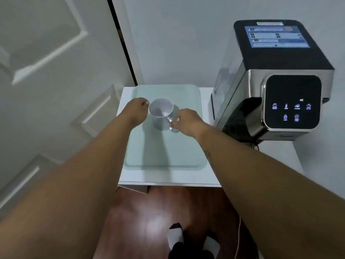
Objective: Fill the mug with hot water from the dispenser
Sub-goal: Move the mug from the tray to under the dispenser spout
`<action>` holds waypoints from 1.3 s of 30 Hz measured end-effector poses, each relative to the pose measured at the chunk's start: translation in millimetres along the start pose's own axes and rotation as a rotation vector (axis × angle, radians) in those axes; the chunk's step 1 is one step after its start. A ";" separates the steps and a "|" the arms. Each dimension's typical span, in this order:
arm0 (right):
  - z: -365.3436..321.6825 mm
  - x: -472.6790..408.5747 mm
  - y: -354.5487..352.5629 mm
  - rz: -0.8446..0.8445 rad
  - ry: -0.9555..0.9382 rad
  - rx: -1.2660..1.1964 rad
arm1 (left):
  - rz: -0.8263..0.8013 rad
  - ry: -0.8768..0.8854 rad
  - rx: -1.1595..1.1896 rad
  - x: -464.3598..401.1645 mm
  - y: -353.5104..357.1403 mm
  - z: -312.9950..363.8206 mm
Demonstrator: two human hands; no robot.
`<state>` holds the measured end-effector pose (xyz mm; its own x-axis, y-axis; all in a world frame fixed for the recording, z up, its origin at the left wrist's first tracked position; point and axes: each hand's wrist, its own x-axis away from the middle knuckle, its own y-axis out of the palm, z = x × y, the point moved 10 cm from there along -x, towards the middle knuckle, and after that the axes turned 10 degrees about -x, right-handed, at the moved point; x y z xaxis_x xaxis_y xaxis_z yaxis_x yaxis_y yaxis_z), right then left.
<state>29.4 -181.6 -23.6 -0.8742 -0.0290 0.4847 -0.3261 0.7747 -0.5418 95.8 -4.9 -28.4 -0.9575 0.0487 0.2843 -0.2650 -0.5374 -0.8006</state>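
Observation:
A grey mug [161, 111] stands upright on a pale green tray [168, 150], its inside looking empty. My right hand [188, 121] pinches the mug's handle on its right side. My left hand [137, 113] is loosely curled against the left of the mug's rim; whether it touches is unclear. The hot water dispenser [276, 79], black and steel, stands to the right, with a lit touch panel [292, 101] facing me. Its spout area sits below the panel, apart from the mug.
The tray lies on a white table [168, 179] set against a pale wall. A white panelled door [52, 81] is on the left. Dark wooden floor [149, 221], my socked foot and a thin white cable [238, 240] show below the table's front edge.

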 end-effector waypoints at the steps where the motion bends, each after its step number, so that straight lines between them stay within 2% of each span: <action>1: 0.6 -3.9 2.9 -0.004 -0.002 -0.005 | -0.008 -0.009 0.047 -1.5 1.7 -1.9; 10: 7.2 -18.3 20.1 0.050 0.002 -0.063 | -0.136 -0.148 0.361 -1.5 17.3 2.8; 17: 21.1 -18.1 29.9 0.067 0.047 -0.248 | -0.128 -0.254 0.636 4.3 28.1 1.1; 26: 30.2 20.1 16.9 0.091 -0.008 -0.356 | -0.097 -0.292 0.762 42.1 24.2 -11.4; 32: 37.4 54.3 -4.2 0.099 -0.090 -0.382 | -0.115 -0.266 0.834 79.5 28.6 12.2; 39: 79.2 98.2 -32.2 0.085 -0.117 -0.385 | -0.084 -0.257 0.891 131.6 65.0 43.4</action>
<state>-74.5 -259.4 -12.9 -0.9345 -0.0093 0.3558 -0.1119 0.9567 -0.2688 -42.5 -70.0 -20.2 -0.8564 -0.0141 0.5161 -0.0450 -0.9938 -0.1018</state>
